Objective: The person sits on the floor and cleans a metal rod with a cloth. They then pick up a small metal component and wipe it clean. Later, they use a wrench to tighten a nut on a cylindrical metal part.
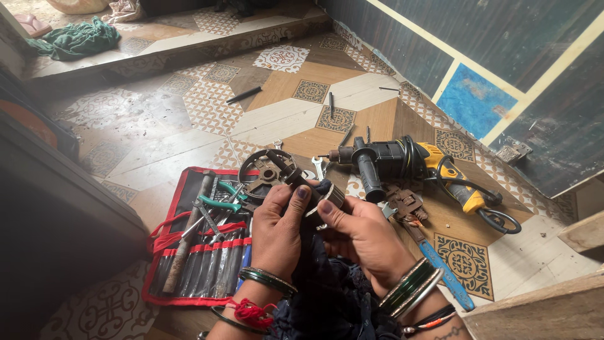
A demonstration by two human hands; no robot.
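Note:
My left hand (278,228) and my right hand (365,234) meet over a small round metal part (327,196) wrapped partly in a dark blue cloth (327,289). Both hands grip the part, with my left thumb pressed on its top. A dark stub (290,173) sticks out of the part toward the upper left. Just beyond the hands a round dark metal disc with holes (259,176) lies on the floor. Bangles circle both wrists.
A red tool roll (195,252) with screwdrivers, a hammer and green-handled pliers lies at left. A black and yellow power drill (402,160) with its cord, a pipe wrench with a blue handle (434,258), spanners and loose bits lie on the patterned floor. A step rises at far left; wooden planks (553,308) at lower right.

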